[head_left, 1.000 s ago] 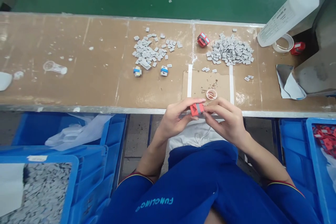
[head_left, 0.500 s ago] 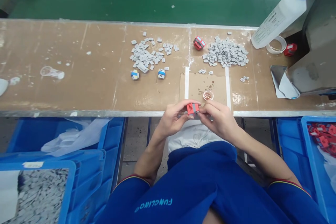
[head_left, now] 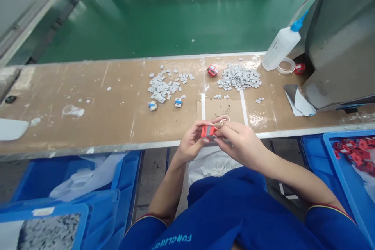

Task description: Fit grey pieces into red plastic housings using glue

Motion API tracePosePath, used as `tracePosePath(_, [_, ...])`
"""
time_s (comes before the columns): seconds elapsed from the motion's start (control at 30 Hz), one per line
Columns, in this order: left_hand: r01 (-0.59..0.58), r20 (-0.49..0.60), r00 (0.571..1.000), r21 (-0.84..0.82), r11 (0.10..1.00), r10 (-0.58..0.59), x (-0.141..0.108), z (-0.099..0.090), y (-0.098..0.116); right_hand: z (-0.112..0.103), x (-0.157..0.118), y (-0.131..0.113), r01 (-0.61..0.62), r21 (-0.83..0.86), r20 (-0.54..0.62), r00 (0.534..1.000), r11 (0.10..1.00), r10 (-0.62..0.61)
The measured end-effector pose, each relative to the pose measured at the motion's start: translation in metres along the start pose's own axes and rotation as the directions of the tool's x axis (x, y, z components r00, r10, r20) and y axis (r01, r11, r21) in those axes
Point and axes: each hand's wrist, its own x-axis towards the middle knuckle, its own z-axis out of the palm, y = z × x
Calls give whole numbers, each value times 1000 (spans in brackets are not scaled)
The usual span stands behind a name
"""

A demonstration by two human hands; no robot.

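My left hand [head_left: 192, 142] grips a small red plastic piece with a grey band [head_left: 208, 131] between thumb and fingers, just above the table's front edge. My right hand [head_left: 238, 138] is closed in a pinch against the right end of that piece; whatever its fingertips hold is hidden. Right behind my hands stands a small round cup [head_left: 225, 118], partly covered by my fingers, on a cardboard sheet [head_left: 219, 105] between white tape strips. Farther back lie a pile of small grey tiles [head_left: 240, 77] and another red piece [head_left: 212, 70].
A second pile of grey tiles [head_left: 164, 87] lies left, with two white pieces banded in blue [head_left: 178, 102] in front. A white bottle [head_left: 281, 49] stands back right beside a tape roll [head_left: 286, 65]. Blue bins flank me; the right bin [head_left: 336, 164] holds red pieces. Behind runs a green surface [head_left: 140, 27].
The camera view has tilted up, showing more beyond the green surface. My left hand still holds the red piece, which is turned slightly, and my right fingers stay at its right end.
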Motion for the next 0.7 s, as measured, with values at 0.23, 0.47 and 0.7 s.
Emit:
tracePosePath(0.23, [-158,418,908,302,940,18,87,13,23,-71,-16,14,-65,-71,-65,996,995,61])
tracePosePath(0.47, [59,-20,994,926,372,-109,212,-55,-24,-201,-159,88,-758,-309,-211,643,574,736])
tracePosePath(0.7, [206,-136,955,942,264,-262,248,-72,-52,-312,-232,221,-845,-391,-525,-121,-364,843])
